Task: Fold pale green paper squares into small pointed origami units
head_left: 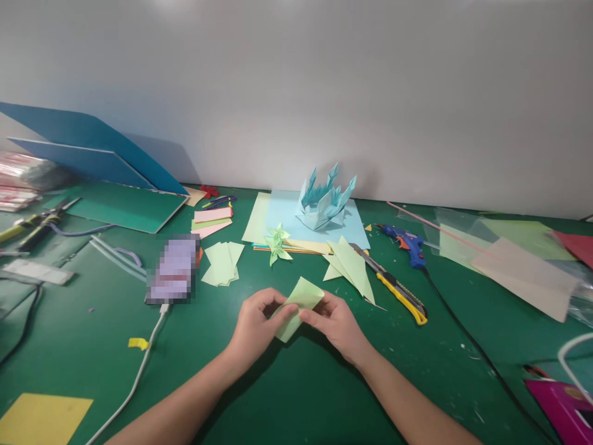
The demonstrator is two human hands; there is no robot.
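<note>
Both hands pinch one small piece of light green paper (301, 300) above the green work surface. My left hand (259, 318) grips its left side, thumb on top. On the right side, the thumb and fingers of my right hand (336, 321) hold the paper near its upper right corner, which looks curled over. Beyond the hands lies a green folded-paper flower (277, 243). A stack of pale green paper rectangles (223, 264) is to the left, and several green paper pieces (349, 266) lie to the right.
A light blue origami piece (320, 207) stands on paper sheets at the back. A yellow utility knife (401, 296) and a blue glue gun (405, 242) with a black cord lie right. At left are a blurred-out phone (173, 269) on a white cable and pliers (41, 225).
</note>
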